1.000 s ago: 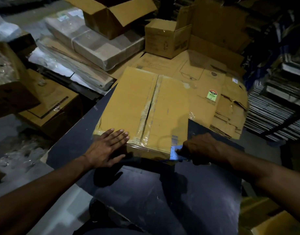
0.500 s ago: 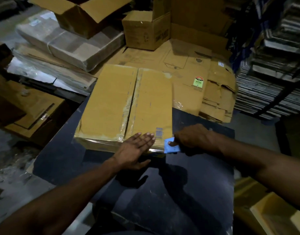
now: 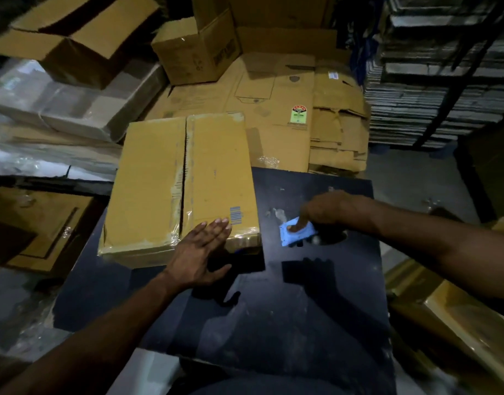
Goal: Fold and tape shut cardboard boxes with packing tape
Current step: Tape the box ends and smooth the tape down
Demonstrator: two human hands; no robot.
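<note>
My left hand (image 3: 202, 249) lay flat, fingers straight and together, on the near right corner of the taped cardboard box (image 3: 182, 183), fingertips just beside its barcode (image 3: 235, 215). The box rested on the far left part of the dark table (image 3: 316, 309). To its right, apart from it, my right hand (image 3: 327, 209) gripped a blue tape cutter (image 3: 298, 233) against the tabletop, forefinger pressing its top.
</note>
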